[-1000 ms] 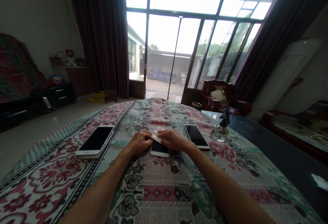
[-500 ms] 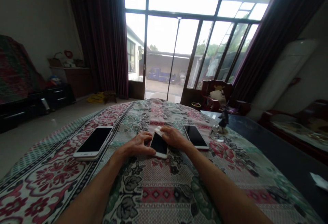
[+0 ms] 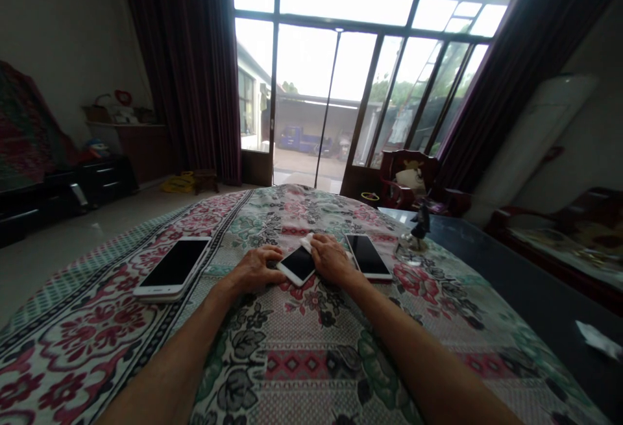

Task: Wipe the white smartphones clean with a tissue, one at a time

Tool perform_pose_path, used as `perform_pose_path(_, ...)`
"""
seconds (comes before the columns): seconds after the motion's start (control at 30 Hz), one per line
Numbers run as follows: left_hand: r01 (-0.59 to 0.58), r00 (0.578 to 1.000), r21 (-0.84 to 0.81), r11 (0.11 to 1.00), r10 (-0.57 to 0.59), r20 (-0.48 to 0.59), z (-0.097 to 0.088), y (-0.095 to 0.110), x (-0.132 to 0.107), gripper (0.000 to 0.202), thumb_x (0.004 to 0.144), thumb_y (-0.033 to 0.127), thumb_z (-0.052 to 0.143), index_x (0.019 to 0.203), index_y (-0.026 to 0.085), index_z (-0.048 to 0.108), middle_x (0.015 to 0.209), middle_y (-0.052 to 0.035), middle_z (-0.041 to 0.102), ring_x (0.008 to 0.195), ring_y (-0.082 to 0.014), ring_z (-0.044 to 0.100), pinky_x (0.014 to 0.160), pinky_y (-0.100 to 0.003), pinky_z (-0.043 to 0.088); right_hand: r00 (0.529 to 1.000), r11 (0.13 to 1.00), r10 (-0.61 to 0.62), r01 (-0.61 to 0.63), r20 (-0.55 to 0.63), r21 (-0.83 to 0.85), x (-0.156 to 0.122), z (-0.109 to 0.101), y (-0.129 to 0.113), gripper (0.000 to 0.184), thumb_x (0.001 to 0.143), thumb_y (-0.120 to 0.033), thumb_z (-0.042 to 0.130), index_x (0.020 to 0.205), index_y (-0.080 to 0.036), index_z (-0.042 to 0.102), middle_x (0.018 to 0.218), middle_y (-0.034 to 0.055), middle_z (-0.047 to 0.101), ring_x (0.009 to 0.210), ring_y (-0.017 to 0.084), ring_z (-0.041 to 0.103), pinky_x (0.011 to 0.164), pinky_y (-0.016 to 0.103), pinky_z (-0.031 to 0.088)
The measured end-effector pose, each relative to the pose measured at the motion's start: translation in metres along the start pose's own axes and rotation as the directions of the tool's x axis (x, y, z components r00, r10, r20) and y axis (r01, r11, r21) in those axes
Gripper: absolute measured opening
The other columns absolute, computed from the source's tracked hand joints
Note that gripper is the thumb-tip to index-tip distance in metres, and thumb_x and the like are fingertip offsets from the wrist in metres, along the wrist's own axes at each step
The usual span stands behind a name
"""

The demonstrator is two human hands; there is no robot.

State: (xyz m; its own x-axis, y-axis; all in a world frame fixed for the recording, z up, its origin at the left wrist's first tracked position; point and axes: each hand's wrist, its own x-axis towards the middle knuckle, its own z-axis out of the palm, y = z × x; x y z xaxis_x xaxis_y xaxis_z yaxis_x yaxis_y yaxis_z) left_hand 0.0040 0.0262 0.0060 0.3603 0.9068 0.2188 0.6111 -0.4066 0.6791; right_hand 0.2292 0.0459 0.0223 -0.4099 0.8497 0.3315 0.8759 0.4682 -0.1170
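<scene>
A white smartphone point(image 3: 298, 267) with a dark screen lies slantwise on the patterned tablecloth between my hands. My left hand point(image 3: 254, 269) grips its left corner, with thumb and fingers at the edges. Under the bent fingers of my right hand point(image 3: 331, 259) is a crumpled white tissue point(image 3: 306, 241), pressed over the phone's upper right part, which is hidden. To the right, another white smartphone point(image 3: 368, 257) lies screen up, close to my right hand. Farther left rests a larger white smartphone point(image 3: 172, 268), apparently stacked on another flat device.
A flowered tablecloth point(image 3: 302, 366) covers the table. At the right stands a small dark figurine on a clear base point(image 3: 413, 248). Beyond it, a dark tabletop point(image 3: 491, 263) holds a white paper piece point(image 3: 598, 339). A wooden chair point(image 3: 406, 175) stands near the glass doors.
The middle phone has turned from nearly upright to slantwise. My right hand has shifted slightly right with the tissue, and my left hand has moved to the phone's left corner.
</scene>
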Motion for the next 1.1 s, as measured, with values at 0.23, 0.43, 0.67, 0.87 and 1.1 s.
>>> perform_pose_path(0.23, -0.054, 0.997, -0.08, 0.995, 0.058, 0.043, -0.003, -0.006, 0.001, 0.025, 0.068, 0.027, 0.069, 0.091, 0.025, 0.077, 0.121, -0.0045, 0.066, 0.113, -0.0206, 0.059, 0.102, -0.031, 0.042, 0.995, 0.996, -0.086, 0.084, 0.046, 0.027, -0.007, -0.005, -0.033, 0.023, 0.088, -0.021, 0.051, 0.087, -0.018, 0.074, 0.1, 0.0083, 0.069, 0.095, 0.021, 0.057, 0.09, 0.032, 0.038)
perform_pose_path(0.43, -0.038, 0.997, -0.07, 0.997, 0.043, 0.065, -0.004, -0.009, 0.003, 0.014, 0.068, 0.023, 0.067, 0.078, 0.024, 0.076, 0.116, -0.0039, 0.069, 0.115, -0.021, 0.058, 0.103, -0.03, 0.042, 0.974, 0.967, -0.223, 0.218, 0.028, 0.13, -0.015, -0.003, -0.053, 0.02, 0.087, -0.026, 0.056, 0.085, -0.02, 0.075, 0.097, 0.0059, 0.069, 0.087, 0.017, 0.057, 0.082, 0.03, 0.039)
perform_pose_path(0.67, -0.014, 0.998, -0.077, 0.997, 0.018, 0.052, -0.004, -0.003, 0.002, 0.02, 0.068, 0.028, 0.069, 0.086, 0.027, 0.077, 0.121, -0.0038, 0.066, 0.114, -0.0213, 0.059, 0.103, -0.032, 0.042, 0.995, 0.994, -0.096, 0.095, 0.02, 0.058, 0.007, 0.006, -0.011, 0.028, 0.095, -0.023, 0.045, 0.089, -0.019, 0.072, 0.101, 0.0074, 0.069, 0.094, 0.018, 0.058, 0.091, 0.03, 0.036)
perform_pose_path(0.87, 0.01, 0.999, -0.097, 0.995, -0.006, 0.041, -0.003, -0.006, 0.002, 0.021, 0.068, 0.03, 0.071, 0.087, 0.027, 0.077, 0.123, -0.0037, 0.065, 0.113, -0.0215, 0.06, 0.103, -0.032, 0.042, 0.998, 0.999, -0.049, 0.049, 0.037, 0.001, 0.006, 0.003, -0.007, 0.026, 0.093, -0.019, 0.044, 0.087, -0.016, 0.07, 0.098, 0.0094, 0.069, 0.094, 0.019, 0.058, 0.09, 0.029, 0.036)
perform_pose_path(1.1, -0.045, 0.997, -0.124, 0.991, 0.053, 0.062, -0.004, -0.013, 0.005, 0.016, 0.069, 0.024, 0.065, 0.079, 0.024, 0.077, 0.114, -0.0042, 0.069, 0.109, -0.0208, 0.061, 0.1, -0.031, 0.044, 0.978, 0.973, -0.208, 0.204, 0.025, 0.106, -0.013, 0.001, -0.055, 0.02, 0.086, -0.022, 0.054, 0.081, -0.017, 0.072, 0.095, 0.0081, 0.069, 0.084, 0.018, 0.058, 0.081, 0.03, 0.04)
